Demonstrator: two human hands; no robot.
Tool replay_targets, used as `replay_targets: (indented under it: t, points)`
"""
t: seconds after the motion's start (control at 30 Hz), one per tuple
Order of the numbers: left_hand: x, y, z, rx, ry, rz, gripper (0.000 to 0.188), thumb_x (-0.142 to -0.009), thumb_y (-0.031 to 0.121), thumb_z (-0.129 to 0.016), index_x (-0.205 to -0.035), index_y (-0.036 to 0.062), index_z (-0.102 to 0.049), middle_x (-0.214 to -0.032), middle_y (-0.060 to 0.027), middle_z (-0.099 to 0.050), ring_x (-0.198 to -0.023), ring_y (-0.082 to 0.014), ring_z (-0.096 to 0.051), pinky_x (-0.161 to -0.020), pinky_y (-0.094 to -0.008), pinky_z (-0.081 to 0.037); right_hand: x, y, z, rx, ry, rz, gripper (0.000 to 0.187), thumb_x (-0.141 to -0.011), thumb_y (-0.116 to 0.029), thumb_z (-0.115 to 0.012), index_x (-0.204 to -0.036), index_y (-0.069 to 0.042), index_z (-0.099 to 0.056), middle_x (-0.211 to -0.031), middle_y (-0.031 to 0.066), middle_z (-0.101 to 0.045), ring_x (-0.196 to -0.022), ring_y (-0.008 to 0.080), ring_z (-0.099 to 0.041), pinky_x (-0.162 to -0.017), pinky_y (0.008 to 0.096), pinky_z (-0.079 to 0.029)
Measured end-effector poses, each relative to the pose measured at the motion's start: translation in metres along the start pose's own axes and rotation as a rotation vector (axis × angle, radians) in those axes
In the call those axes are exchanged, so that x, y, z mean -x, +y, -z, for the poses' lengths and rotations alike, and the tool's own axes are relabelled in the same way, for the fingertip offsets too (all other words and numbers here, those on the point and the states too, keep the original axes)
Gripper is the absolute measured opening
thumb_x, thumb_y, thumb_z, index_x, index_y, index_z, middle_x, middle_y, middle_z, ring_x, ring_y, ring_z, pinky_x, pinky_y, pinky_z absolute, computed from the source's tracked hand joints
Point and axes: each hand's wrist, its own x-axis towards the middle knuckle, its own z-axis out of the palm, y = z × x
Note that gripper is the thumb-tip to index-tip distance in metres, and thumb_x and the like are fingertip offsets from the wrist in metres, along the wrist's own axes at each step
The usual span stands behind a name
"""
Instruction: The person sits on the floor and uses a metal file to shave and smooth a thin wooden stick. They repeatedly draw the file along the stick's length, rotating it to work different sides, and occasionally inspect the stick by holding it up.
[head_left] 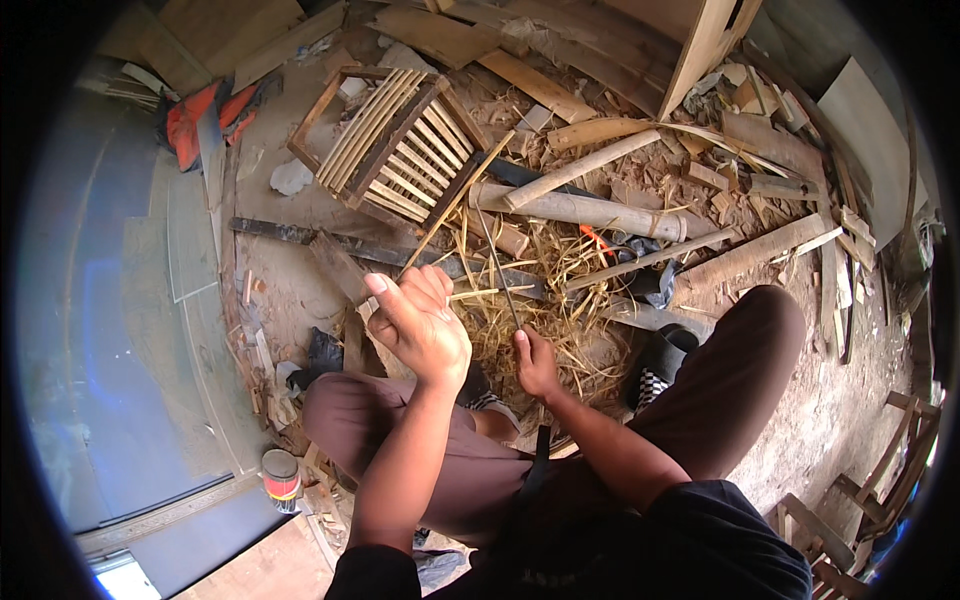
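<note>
My left hand is raised in front of me, fingers curled into a fist. From it a thin pale strip of bamboo sticks out to the right. My right hand, lower and to the right, is closed round the near end of a long, narrow, dark knife; its handle is hidden in the fingers. The blade points up and away and crosses the strip near the strip's far end; whether they touch I cannot tell. Beneath both hands lies a heap of yellowish shavings, between my bent legs.
A slatted wooden crate stands tilted ahead to the left. A bamboo pole and loose boards lie beyond the shavings. A small tin stands at lower left beside a large grey-blue panel. Wooden frames are at lower right.
</note>
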Motion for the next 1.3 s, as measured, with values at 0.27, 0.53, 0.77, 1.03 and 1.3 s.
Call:
replay_targets:
  t: [0.27, 0.53, 0.77, 1.03, 1.3]
  points:
    - [-0.001, 0.002, -0.002, 0.01, -0.023, 0.025, 0.068, -0.112, 0.037, -0.041, -0.051, 0.013, -0.024, -0.049, -0.0002, -0.03, -0.05, -0.0128, -0.025, -0.059, -0.0319, -0.03, -0.004, 0.076, 0.021, 0.289, 0.095, -0.3, 0.068, -0.106, -0.056, -0.036, -0.103, 0.004, -0.067, -0.094, 0.0297, -0.068, -0.096, 0.0496, -0.064, -0.085, 0.0524, -0.048]
    - [-0.009, 0.009, 0.006, 0.097, -0.034, 0.1, 0.067, -0.112, 0.047, -0.035, -0.054, 0.0124, -0.03, -0.055, -0.0013, -0.033, -0.057, -0.0148, -0.029, -0.067, -0.0331, -0.032, -0.008, 0.106, 0.04, 0.283, 0.082, -0.493, 0.084, -0.101, -0.069, -0.039, -0.081, 0.007, -0.067, -0.078, 0.026, -0.068, -0.079, 0.0423, -0.069, -0.077, 0.0527, -0.052]
    - [-0.022, 0.011, 0.03, 0.182, -0.132, 0.281, 0.063, -0.111, 0.037, -0.043, -0.055, 0.0105, -0.034, -0.056, -0.0013, -0.033, -0.057, -0.0144, -0.031, -0.062, -0.0327, -0.029, -0.008, 0.088, 0.031, -0.008, -0.1, -0.688, 0.084, -0.099, -0.075, -0.035, -0.066, -0.001, -0.058, -0.061, 0.0134, -0.058, -0.056, 0.0262, -0.06, -0.061, 0.046, -0.048]
    - [-0.029, 0.008, 0.026, 0.22, -0.058, 0.086, 0.061, -0.111, 0.026, -0.043, -0.053, 0.0118, -0.033, -0.05, -0.0006, -0.032, -0.048, -0.0123, -0.027, -0.053, -0.0309, -0.026, -0.025, 0.113, 0.039, 0.098, 0.177, -0.684, 0.087, -0.099, -0.075, -0.035, -0.077, 0.004, -0.065, -0.074, 0.0201, -0.066, -0.065, 0.032, -0.064, -0.066, 0.0484, -0.048]
    - [-0.03, 0.004, 0.031, 0.249, -0.109, 0.136, 0.062, -0.112, 0.027, -0.039, -0.052, 0.0127, -0.031, -0.051, -0.0001, -0.031, -0.049, -0.0119, -0.025, -0.054, -0.0304, -0.024, -0.021, 0.101, 0.033, 0.106, 0.104, -0.712, 0.089, -0.099, -0.073, -0.037, -0.096, 0.01, -0.069, -0.095, 0.0299, -0.07, -0.091, 0.0393, -0.07, -0.082, 0.0524, -0.048]
